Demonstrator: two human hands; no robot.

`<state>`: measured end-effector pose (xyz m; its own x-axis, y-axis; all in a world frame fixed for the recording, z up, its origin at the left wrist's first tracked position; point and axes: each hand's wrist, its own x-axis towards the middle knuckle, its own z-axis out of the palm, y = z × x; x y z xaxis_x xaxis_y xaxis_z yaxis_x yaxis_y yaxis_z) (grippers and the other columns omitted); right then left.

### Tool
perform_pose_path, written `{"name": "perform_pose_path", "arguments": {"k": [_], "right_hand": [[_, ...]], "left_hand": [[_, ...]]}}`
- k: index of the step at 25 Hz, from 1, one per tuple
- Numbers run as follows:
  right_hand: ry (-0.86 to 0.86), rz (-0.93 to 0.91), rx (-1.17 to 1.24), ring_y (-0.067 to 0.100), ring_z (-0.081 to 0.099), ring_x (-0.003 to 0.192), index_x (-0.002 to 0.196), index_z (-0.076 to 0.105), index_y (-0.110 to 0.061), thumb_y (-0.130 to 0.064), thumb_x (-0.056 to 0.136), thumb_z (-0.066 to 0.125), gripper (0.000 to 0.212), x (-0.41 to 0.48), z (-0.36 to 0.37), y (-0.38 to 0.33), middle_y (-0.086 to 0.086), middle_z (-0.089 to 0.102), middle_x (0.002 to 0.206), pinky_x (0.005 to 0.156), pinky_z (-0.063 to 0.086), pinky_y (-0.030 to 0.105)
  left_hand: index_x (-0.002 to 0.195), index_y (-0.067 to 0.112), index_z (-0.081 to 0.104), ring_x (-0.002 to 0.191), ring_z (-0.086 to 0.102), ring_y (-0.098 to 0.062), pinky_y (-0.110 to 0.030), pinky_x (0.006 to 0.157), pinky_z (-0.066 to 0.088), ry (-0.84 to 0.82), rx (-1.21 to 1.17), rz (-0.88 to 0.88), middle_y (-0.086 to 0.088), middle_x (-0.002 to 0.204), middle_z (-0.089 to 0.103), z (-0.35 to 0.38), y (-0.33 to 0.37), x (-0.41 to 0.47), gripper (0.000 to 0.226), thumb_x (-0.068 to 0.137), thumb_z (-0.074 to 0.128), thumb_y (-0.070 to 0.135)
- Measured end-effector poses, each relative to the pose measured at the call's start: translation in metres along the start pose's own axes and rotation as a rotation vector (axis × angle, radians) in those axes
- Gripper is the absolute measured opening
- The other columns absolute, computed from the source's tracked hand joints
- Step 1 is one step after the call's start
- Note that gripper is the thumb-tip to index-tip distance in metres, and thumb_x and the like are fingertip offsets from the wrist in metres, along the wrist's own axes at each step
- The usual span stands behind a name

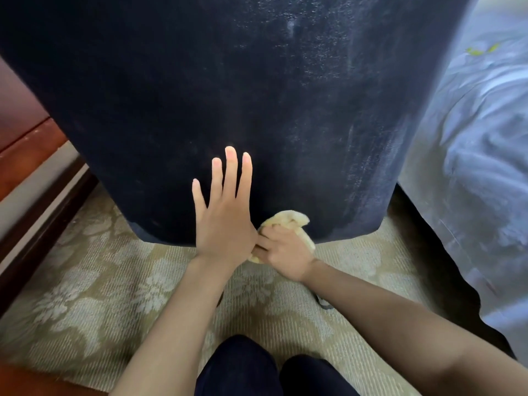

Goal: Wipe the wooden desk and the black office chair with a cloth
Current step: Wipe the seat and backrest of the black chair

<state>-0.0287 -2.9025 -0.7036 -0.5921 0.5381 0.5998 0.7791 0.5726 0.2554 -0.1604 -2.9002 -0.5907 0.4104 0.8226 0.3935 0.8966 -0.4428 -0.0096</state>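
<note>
The back of the black office chair (228,90) fills most of the view, its surface showing dusty smears on the right side. My left hand (224,212) lies flat against the chair's lower back, fingers straight and spread. Just right of it, my right hand (283,250) grips a bunched yellow cloth (291,221) pressed against the chair's bottom edge. The desk's reddish-brown wood (25,138) shows at the far left.
A patterned beige carpet (85,295) covers the floor below the chair. A bed with a pale blue-white cover (471,167) hangs down at the right. A dark baseboard (37,224) runs along the left. My dark-trousered knees (257,367) are at the bottom.
</note>
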Motion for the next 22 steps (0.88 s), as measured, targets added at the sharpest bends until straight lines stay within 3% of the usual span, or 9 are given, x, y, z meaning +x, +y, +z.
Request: {"name": "perform_pose_path", "arguments": {"k": [3,7,12,16,22], "right_hand": [[-0.006,-0.039,0.058,0.020,0.061,0.071,0.057,0.063,-0.013,0.000,0.050,0.084,0.026,0.027,0.010,-0.012,-0.001,0.061,0.067,0.066,0.048,0.030],[-0.113,-0.118,-0.049,0.019,0.057,0.084,0.078,0.070,-0.017,-0.006,0.067,0.073,0.015,0.001,0.006,0.004,-0.002,0.065,0.085,0.076,0.039,0.028],[-0.131,-0.063,-0.169,0.017,0.044,0.084,0.084,0.070,-0.020,-0.005,0.081,0.051,0.024,-0.056,-0.023,0.040,-0.004,0.067,0.091,0.070,0.036,0.028],[-0.176,-0.047,-0.247,0.019,0.040,0.082,0.085,0.071,-0.018,-0.006,0.085,0.044,0.030,-0.095,-0.064,0.075,0.000,0.067,0.090,0.069,0.031,0.030],[-0.066,-0.044,-0.368,0.023,0.039,0.079,0.087,0.072,-0.011,-0.004,0.092,0.042,0.032,-0.065,-0.130,0.124,0.009,0.069,0.090,0.066,0.028,0.033]], "left_hand": [[0.143,0.018,-0.032,0.147,-0.012,-0.026,-0.051,0.116,0.007,-0.005,0.057,-0.019,-0.007,0.156,-0.025,0.002,-0.003,0.000,0.086,0.086,0.032,0.010],[0.143,0.016,-0.032,0.147,-0.008,-0.026,-0.054,0.115,0.011,0.033,0.134,-0.027,-0.008,0.157,-0.021,0.007,-0.008,-0.002,0.083,0.080,0.021,0.012],[0.144,0.018,-0.029,0.148,-0.004,-0.025,-0.058,0.114,0.010,0.084,0.147,-0.066,-0.007,0.158,-0.018,0.014,-0.005,-0.001,0.100,0.082,0.049,0.007],[0.147,0.019,-0.023,0.148,-0.004,-0.024,-0.059,0.112,0.011,0.088,0.131,-0.084,-0.005,0.159,-0.016,0.016,-0.003,0.000,0.103,0.080,0.054,0.007],[0.148,0.019,-0.017,0.148,0.003,-0.024,-0.061,0.110,0.015,0.074,0.126,-0.089,-0.006,0.160,-0.009,0.017,-0.006,-0.001,0.102,0.083,0.061,0.029]]}}
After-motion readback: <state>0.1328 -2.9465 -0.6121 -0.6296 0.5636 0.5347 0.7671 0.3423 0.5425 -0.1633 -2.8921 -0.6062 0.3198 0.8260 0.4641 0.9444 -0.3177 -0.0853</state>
